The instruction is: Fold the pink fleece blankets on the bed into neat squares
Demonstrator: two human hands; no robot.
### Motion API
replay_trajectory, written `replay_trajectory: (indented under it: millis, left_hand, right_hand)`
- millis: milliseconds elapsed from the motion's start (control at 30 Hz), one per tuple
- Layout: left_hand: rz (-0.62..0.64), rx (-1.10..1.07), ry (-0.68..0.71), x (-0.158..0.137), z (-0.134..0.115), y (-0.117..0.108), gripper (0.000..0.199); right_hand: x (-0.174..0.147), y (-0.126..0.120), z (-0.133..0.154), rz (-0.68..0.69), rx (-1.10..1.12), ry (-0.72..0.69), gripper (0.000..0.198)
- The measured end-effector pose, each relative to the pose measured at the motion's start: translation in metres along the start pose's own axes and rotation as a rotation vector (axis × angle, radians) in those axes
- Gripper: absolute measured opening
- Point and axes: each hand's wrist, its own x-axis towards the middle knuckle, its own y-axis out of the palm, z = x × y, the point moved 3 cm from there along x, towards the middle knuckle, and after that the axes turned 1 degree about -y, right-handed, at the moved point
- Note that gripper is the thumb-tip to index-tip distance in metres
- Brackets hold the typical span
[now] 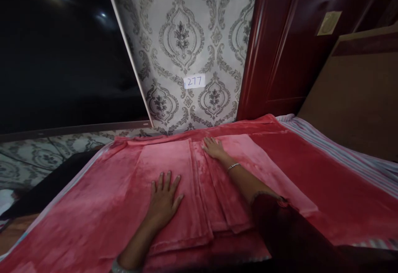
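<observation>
A pink plush cloth (174,223) lies folded into long flat panels on a red plush blanket (289,157). I cannot tell whether it is a garment or another blanket. My left hand (163,202) rests palm down on its left panel, fingers spread. Farther back, my right hand (214,148) lies flat near the inner edge of the right panel (245,153), its fingers stretched out. Layered edges and narrow folds (214,190) run between the two panels. Neither hand grips anything.
A large dark screen (62,57) stands at the back left, before patterned wallpaper (183,32) bearing a paper label (194,81) marked 277. Dark red wood panelling (280,49) and a brown board (357,90) rise at the right. Striped fabric (326,140) edges the blanket.
</observation>
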Motion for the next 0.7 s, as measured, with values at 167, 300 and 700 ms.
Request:
replay_trajectory:
  millis: [167,300,700]
  left_hand:
    - [-0.055,-0.016,0.031,0.002,0.005,0.005,0.060]
    - [-0.048,-0.038,0.022,0.001,0.004,0.005,0.061]
    - [0.002,-0.057,0.003,-0.002,-0.003,-0.007,0.062]
  right_hand:
    - [0.001,0.016,-0.005,0.008,-0.002,-0.025,0.063]
    - [0.003,0.018,-0.007,-0.005,0.001,-0.035,0.062]
    - [-0.020,-0.006,0.012,0.008,0.077,-0.022,0.063]
